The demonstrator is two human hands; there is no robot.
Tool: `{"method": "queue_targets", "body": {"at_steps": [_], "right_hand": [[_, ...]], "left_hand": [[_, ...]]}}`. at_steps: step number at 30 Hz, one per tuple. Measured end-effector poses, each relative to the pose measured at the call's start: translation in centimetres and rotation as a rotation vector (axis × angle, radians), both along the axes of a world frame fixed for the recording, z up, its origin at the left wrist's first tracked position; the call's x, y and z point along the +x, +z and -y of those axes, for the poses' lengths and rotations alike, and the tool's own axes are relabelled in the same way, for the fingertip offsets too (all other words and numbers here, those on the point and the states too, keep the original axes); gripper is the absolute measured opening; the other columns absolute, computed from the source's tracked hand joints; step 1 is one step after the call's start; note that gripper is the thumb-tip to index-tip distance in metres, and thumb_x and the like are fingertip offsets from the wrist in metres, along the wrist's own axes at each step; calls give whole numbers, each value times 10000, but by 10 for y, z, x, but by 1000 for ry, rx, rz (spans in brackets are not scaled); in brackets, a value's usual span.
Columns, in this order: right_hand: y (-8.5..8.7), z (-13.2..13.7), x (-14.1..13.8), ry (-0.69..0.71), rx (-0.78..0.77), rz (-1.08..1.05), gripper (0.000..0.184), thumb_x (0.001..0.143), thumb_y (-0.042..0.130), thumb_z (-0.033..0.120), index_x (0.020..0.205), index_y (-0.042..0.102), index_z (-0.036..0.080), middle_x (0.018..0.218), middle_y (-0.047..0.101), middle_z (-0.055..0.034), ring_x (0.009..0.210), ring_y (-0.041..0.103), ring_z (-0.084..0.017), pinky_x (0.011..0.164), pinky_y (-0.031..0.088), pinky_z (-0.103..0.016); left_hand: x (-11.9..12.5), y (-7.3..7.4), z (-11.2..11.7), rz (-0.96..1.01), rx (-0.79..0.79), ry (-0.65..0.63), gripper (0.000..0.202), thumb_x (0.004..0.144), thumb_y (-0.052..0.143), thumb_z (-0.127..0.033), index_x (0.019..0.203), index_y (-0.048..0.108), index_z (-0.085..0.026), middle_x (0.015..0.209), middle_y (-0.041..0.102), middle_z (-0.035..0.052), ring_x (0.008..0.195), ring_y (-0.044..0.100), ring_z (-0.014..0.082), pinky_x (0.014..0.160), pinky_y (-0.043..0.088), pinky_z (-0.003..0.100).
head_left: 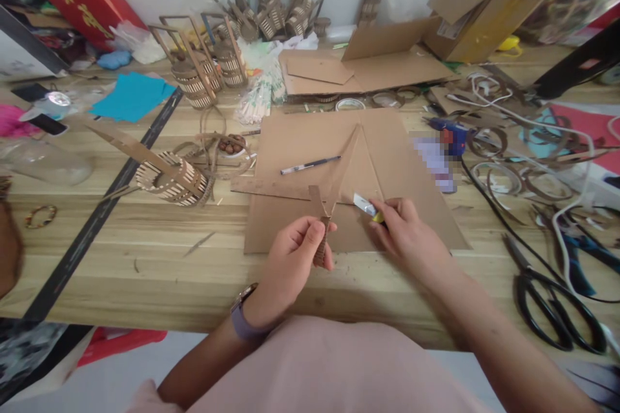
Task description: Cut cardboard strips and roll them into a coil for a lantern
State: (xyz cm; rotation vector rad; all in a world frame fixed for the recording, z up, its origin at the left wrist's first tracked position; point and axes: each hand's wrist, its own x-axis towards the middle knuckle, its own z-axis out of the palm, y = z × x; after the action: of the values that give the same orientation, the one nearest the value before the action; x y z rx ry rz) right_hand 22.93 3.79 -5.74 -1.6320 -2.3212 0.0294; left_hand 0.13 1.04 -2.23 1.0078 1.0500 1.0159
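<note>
Near the table's [159,277] front edge, the left hand [296,250] pinches a cardboard strip [321,250] while the right hand [409,232] holds a utility knife [364,204].

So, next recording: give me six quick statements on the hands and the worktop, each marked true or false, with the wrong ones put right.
1. The right hand holds a utility knife. True.
2. The left hand is empty. False: it grips a strip of corrugated cardboard.
3. A pen lies on the large cardboard sheet. True.
4. The black-handled scissors lie at the person's far left. False: they lie on the right.
5. A watch is worn on the left wrist. True.
6. The glue gun sits on top of the blue sheets. False: it is right of the large cardboard sheet, while the blue sheets are over on the left.
</note>
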Motion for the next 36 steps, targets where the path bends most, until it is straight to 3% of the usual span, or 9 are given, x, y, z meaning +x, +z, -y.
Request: {"method": "queue_targets", "body": {"at_steps": [5,9,14,23,28,36], "right_hand": [[52,27,-9,198,-47,-100,488,1045,297,358,1466,398,134,1038,700,-139,798,723,-227,617,579,-314],[73,41,-20,302,-99,-130,450,1053,300,353,1450,386,157,917,746,-97,695,724,-203,642,583,-300],[77,42,-28,339,-187,-155,409,1051,280,267,1428,383,146,862,756,-74,578,692,-168,589,562,-263],[77,41,-27,349,-277,-144,375,1035,295,249,1374,435,172,794,755,-49,583,702,-179,504,521,-249],[77,39,-24,359,-329,-142,344,1029,321,262,1315,489,170,1002,771,-109,751,752,-206,569,562,-276],[80,38,-19,397,-424,-146,426,1027,316,248,1438,417,200,1181,736,-124,910,760,-232,686,618,-344]], "left_hand": [[-4,2,1,-108,74,-22,492,950,515,-604,989,674,-139,554,598,-22,543,552,115,562,436,216],[-4,2,4,-224,174,-54,442,988,477,-544,968,673,-148,577,590,-27,543,533,111,552,407,215],[-5,4,6,-354,297,-92,349,1023,450,-418,898,652,-161,594,582,-35,554,530,103,566,387,212],[-5,3,7,-509,477,-108,357,1043,422,-335,760,572,-178,608,531,-36,580,520,111,603,369,240],[-5,4,6,-560,522,-126,357,1046,413,-324,741,534,-183,622,513,-29,603,507,122,608,358,249],[-5,8,7,-568,520,-159,395,1051,384,-346,703,501,-199,602,493,-25,594,488,134,609,359,260]]}}
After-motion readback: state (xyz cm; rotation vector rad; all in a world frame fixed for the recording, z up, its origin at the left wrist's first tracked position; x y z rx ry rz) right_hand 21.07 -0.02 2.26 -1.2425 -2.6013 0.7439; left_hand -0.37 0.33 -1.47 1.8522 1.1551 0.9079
